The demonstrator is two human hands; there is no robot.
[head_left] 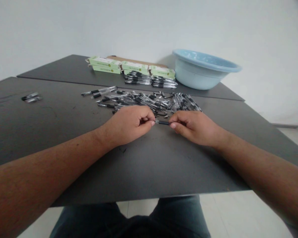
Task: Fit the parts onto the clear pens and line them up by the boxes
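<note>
Between my two hands, a pen [163, 122] with a black grip lies level just above the dark table. My left hand [134, 125] pinches its clear end between thumb and forefinger. At the black end, my right hand [192, 127] also pinches it with thumb and fingertips. Both ends of the pen are hidden by the fingers. Right behind my hands spreads a loose heap of pen parts [144, 100], clear barrels and black grips mixed. At the heap's right side is a cluster of clear caps or barrels [186, 101], too small to tell which.
Neat stacks of pens [139, 78] lie farther back, before several light green boxes [105, 64]. A light blue basin [201, 74] stands at the back right. A few pen pieces [31, 97] lie far left. The grey table [149, 172] has a seam across it and a near edge by my legs.
</note>
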